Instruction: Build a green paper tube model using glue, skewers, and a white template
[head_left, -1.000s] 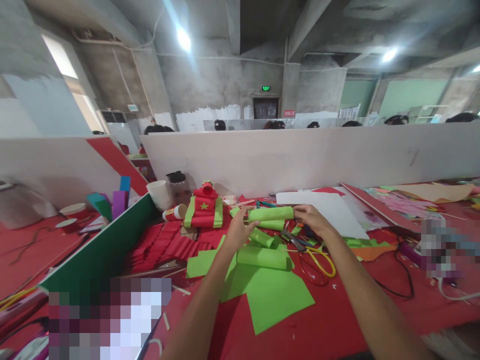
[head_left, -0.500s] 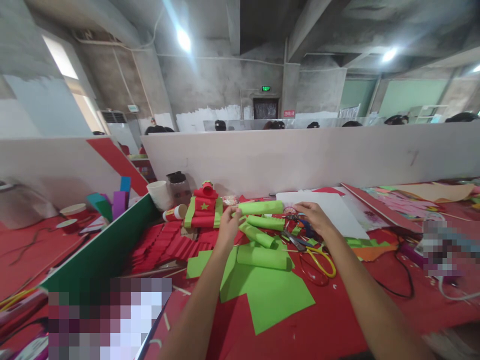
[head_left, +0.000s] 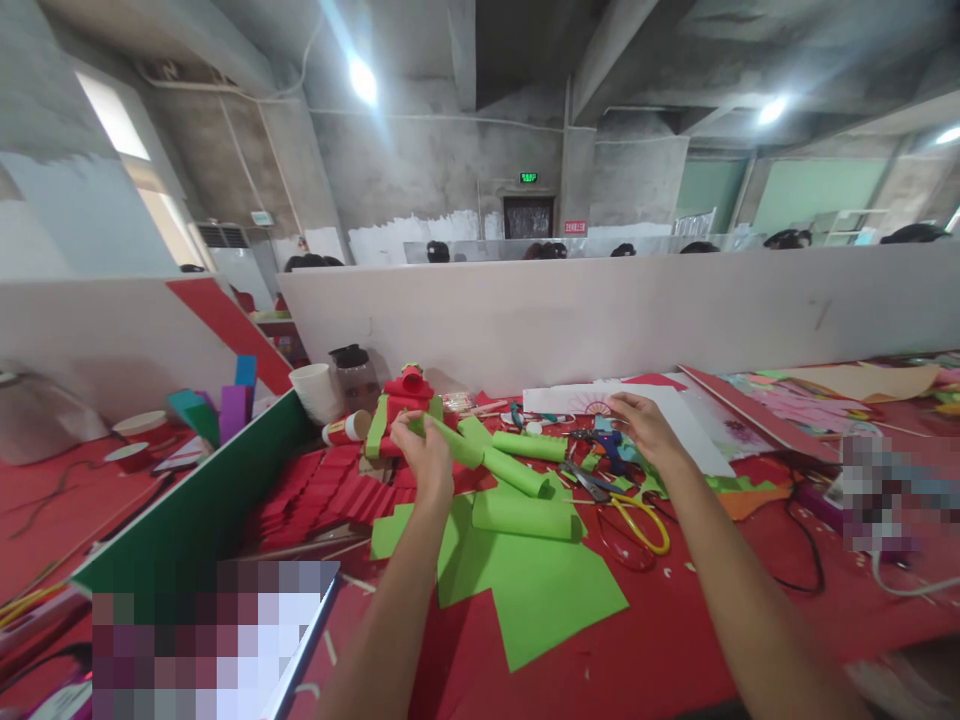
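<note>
My left hand is closed around one end of a rolled green paper tube, held just in front of a red and green paper model. My right hand hovers over the tools at the right with its fingers curled downward; I cannot see anything in them. Three more green paper tubes lie between my hands, the largest of them resting on a flat green paper sheet.
Yellow-handled scissors and other small tools lie below my right hand. A white sheet, paper cups, a dark jar, folded red paper and a green board surround the red table. White partitions stand behind; other people's heads show beyond them.
My left hand has carried the green tube leftward toward the red and green model. My right hand has let go of the tube and moved up and right over the tools.
</note>
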